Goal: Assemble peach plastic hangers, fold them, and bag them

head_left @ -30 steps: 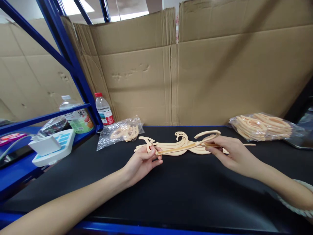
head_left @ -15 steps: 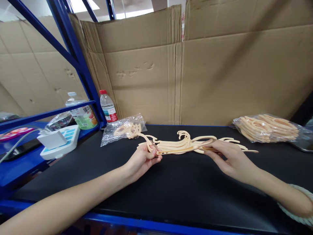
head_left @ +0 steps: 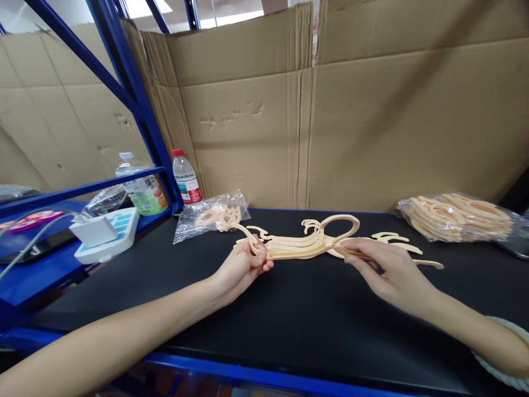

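A beige plastic hanger [head_left: 297, 254] stretches between both hands, seen nearly edge-on, low over the black tabletop. My left hand [head_left: 239, 271] pinches its left end, where a curved arm rises past the thumb. My right hand [head_left: 386, 270] has thumb and fingers closed on its right part, and a narrow tip sticks out beyond the knuckles. A large rounded hook [head_left: 357, 223] stands up near its middle. Behind it lies a pile of similar beige hangers [head_left: 289, 241], partly hidden by the held one and by my right hand.
A clear bag of small beige pieces [head_left: 215, 216] lies at the back left, and a fuller bag of beige hangers [head_left: 458, 218] at the back right. Bottles [head_left: 188, 179], a white power strip [head_left: 105, 237] and a blue rack post [head_left: 144, 116] stand left. Cardboard [head_left: 248, 121] walls the back.
The held hanger has turned, so its hook stands higher and rounder to the view, and its right tip sits lower. Both hands keep their grip. The view has shifted slightly.
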The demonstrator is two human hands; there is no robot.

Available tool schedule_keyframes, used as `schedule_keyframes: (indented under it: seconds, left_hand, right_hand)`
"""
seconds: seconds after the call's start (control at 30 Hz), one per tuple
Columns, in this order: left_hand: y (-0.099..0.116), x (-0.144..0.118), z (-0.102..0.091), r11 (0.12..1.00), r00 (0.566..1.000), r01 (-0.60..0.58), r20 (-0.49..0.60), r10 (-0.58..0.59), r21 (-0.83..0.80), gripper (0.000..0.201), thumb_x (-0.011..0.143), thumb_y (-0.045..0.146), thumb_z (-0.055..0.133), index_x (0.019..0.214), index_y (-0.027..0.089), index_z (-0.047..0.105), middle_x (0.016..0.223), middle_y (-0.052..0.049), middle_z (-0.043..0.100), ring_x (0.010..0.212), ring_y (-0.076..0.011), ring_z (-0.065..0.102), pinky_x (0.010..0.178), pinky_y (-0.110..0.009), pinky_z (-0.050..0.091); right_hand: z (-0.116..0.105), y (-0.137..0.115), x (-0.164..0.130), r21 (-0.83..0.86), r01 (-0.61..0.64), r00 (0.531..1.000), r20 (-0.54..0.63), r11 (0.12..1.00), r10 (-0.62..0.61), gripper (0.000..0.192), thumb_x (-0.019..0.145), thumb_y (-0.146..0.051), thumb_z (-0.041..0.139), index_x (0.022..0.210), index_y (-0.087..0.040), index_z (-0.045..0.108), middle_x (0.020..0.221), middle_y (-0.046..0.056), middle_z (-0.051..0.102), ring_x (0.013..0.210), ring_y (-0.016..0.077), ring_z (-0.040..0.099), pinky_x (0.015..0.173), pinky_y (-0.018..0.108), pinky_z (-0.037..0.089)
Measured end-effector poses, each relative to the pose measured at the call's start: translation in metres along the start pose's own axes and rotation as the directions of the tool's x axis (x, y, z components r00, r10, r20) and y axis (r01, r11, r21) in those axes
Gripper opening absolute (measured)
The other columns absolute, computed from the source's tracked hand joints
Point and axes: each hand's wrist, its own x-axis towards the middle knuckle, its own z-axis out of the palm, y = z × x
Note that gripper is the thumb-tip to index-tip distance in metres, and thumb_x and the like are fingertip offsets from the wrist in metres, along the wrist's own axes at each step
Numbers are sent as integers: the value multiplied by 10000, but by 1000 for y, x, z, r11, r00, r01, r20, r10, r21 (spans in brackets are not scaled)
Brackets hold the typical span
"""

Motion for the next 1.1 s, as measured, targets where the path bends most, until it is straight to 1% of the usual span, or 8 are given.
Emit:
schedule_keyframes:
  seconds: [0.2, 0.4, 0.53, 0.73, 0.8, 0.9, 1.0, 1.1]
  left_hand:
    - [1, 1, 2, 1000, 999, 5, -52, -4, 16, 215, 662, -45, 595, 673, 141, 489, 711, 9, 581, 565, -83, 601, 555, -167, 501]
    - [1, 2, 2, 1000, 999, -24, -45, 25, 10, 232, 683, -56, 588, 652, 143, 472, 694, 8, 578, 584, -85, 609, 618, -186, 541]
    - [-1, 4, -1, 998, 997, -61, -47, 61, -2, 227, 724, -56, 565, 649, 138, 474, 691, 7, 582, 580, -83, 608, 604, -183, 550]
    - [1, 7, 3, 999, 992, -38, -118, 35, -23, 264, 759, -101, 516, 620, 123, 498, 648, -2, 592, 607, -86, 632, 649, -187, 575]
    - [1, 8, 4, 999, 992, -42, -124, 37, -32, 272, 771, -99, 518, 617, 124, 499, 647, -12, 609, 614, -89, 639, 656, -179, 576]
    - [0, 9, 3, 998, 994, -49, -99, 46, -32, 244, 781, -77, 550, 643, 122, 520, 675, -25, 636, 637, -93, 652, 667, -164, 571]
    - [0, 10, 2, 998, 997, -54, -58, 54, -13, 170, 785, -27, 605, 715, 120, 557, 697, -15, 641, 654, -95, 659, 681, -162, 568]
    - [1, 8, 2, 999, 1000, -17, -8, 17, 48, 78, 812, 67, 641, 812, 119, 582, 806, -37, 674, 664, -87, 659, 671, -158, 560]
  right_hand:
    - [-3, -2, 1, 19, -47, 998, 37, 999, 46, 186, 924, -231, 477, 1079, -236, 580, 974, 54, 706, 801, 203, 684, 653, 302, 559]
    - [-3, -6, 3, 26, -105, 993, 53, 994, 103, 167, 927, -249, 474, 1053, -237, 582, 890, 36, 698, 702, 175, 656, 619, 278, 524]
    - [-3, -8, 4, 11, -128, 991, 34, 992, 128, 176, 920, -275, 481, 1043, -229, 599, 884, 36, 705, 728, 184, 661, 620, 275, 507]
    - [-3, -7, 6, 18, -183, 981, 68, 983, 181, 167, 920, -277, 478, 1020, -219, 598, 834, 14, 692, 709, 166, 648, 615, 259, 476]
    - [-3, -5, 6, 24, -197, 979, 63, 980, 195, 165, 917, -276, 480, 1014, -218, 600, 815, 8, 686, 692, 163, 643, 613, 261, 472]
    - [-3, 0, 8, 18, -209, 977, 36, 978, 208, 162, 908, -269, 486, 1005, -217, 606, 835, 8, 682, 702, 162, 638, 639, 272, 469]
    - [-2, 5, 10, 10, -231, 973, 8, 973, 231, 157, 899, -266, 496, 988, -215, 615, 846, 11, 668, 691, 159, 628, 643, 279, 463]
    - [-3, 9, 12, 31, -268, 963, -8, 963, 268, 159, 896, -263, 493, 973, -214, 623, 821, 8, 650, 660, 151, 612, 625, 274, 459]
